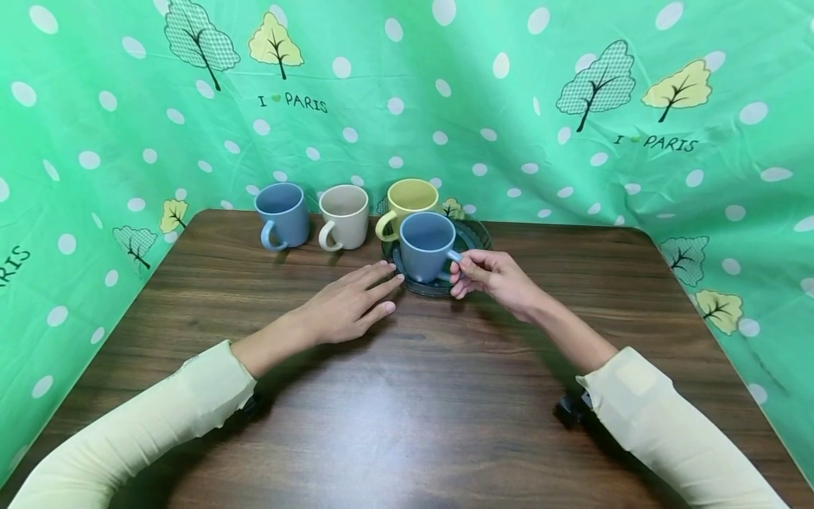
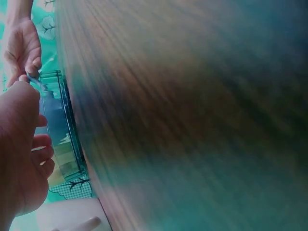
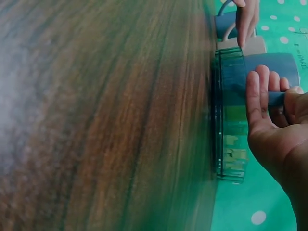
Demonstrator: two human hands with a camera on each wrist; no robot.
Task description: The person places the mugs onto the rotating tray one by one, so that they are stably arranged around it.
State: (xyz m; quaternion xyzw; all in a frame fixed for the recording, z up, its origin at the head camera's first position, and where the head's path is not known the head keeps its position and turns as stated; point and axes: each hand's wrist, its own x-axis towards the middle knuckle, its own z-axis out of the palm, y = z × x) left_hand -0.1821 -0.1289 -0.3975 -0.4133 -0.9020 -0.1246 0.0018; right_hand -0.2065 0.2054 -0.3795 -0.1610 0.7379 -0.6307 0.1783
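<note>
My right hand pinches the handle of a blue-grey mug, thumb on top and fingers beneath. That mug stands upright within a round, see-through teal glass dish, whose low wall shows in the right wrist view. Behind it in the dish is a yellow mug, its handle to the left. My left hand lies with fingers extended, fingertips right at the dish's left rim; it holds nothing. In the left wrist view the left hand partly covers the dish.
Left of the dish stand a cream mug and a second blue mug, both upright. They rest near the back edge of a dark wooden table. A green dotted curtain hangs behind and along the sides.
</note>
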